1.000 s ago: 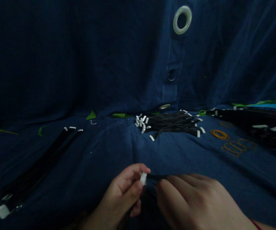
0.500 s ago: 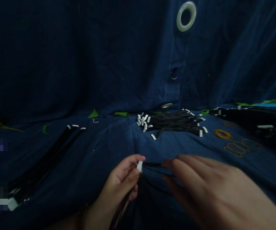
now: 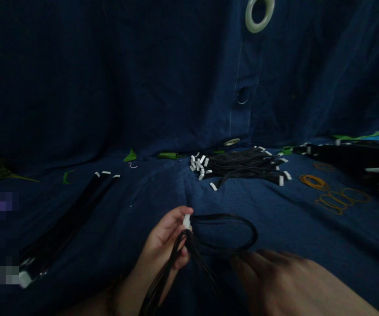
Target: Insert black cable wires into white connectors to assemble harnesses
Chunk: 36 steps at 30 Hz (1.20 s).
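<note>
Your left hand (image 3: pixel 164 245) pinches the white connector (image 3: pixel 186 221) at its fingertips, likely to steady the black wires (image 3: pixel 255 233) looping out toward your right hand (image 3: pixel 284 281), whose grip I cannot tell.

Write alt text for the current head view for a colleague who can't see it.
Left hand pinching a white connector with looped black wires, the blurred right hand near the loop. Beyond, on blue cloth, lie a pile of white-ended black cables and, to its right, orange bands.
</note>
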Motion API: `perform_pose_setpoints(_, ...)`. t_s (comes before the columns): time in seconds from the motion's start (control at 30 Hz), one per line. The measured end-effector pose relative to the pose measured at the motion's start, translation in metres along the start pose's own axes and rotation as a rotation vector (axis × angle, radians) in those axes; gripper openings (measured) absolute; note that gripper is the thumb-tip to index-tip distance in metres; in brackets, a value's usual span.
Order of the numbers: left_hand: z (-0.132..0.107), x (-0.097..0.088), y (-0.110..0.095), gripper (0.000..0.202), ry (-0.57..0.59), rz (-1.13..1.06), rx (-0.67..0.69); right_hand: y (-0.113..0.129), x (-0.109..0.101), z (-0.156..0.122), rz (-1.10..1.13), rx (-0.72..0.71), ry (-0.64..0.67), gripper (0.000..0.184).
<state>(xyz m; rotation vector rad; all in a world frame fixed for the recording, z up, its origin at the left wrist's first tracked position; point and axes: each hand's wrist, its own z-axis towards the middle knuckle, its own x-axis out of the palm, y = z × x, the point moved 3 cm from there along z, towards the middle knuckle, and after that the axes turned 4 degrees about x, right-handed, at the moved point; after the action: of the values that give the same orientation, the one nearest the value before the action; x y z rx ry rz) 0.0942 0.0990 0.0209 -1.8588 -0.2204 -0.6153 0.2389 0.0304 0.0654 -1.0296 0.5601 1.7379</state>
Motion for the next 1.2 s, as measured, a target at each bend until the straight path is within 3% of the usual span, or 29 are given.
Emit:
perform_pose_setpoints(0.17, -0.002, -0.002, 0.003, 0.033, 0.004, 0.007, 0.037, -0.005, 0.004, -0.001, -0.073, -0.036, 0.000, 0.034)
perform_pose_setpoints(0.37, 0.001, -0.003, 0.007, 0.027, 0.072, 0.074, 0.018, 0.003, 0.012, 0.006, 0.197, 0.089, 0.316, 0.022)
perform_pose_setpoints(0.5, 0.000, -0.002, 0.011, 0.029, 0.137, 0.101, -0.005, 0.007, 0.012, 0.010, 0.325, 0.193, 0.252, 0.014)
perform_pose_setpoints(0.6, 0.000, -0.004, 0.015, 0.027, 0.157, 0.131, 0.011, 0.009, 0.017, 0.011, 0.394, 0.186, 0.260, 0.014)
perform_pose_setpoints(0.8, 0.004, -0.004, 0.020, 0.022, 0.234, 0.163, 0.007, 0.010, 0.019, 0.017, 0.364, 0.223, 0.430, 0.017)
perform_pose_setpoints(0.93, 0.003, -0.001, 0.016, 0.022, 0.180, 0.132, -0.010, 0.001, 0.011, 0.020, 0.352, 0.353, 0.524, 0.018)
perform_pose_setpoints(1.03, 0.002, 0.000, 0.011, 0.027, 0.123, 0.070, -0.019, -0.019, 0.002, 0.021, 0.700, 0.481, 0.626, 0.023)
perform_pose_setpoints(1.13, 0.004, -0.003, 0.010, 0.034, 0.072, -0.002, -0.044, -0.041, -0.007, 0.021, 1.379, 0.580, 0.885, 0.018)
perform_pose_setpoints(1.2, 0.004, -0.006, 0.011, 0.036, 0.039, -0.026, -0.046, -0.058, -0.014, 0.025, 1.747, 0.565, 0.839, 0.018)
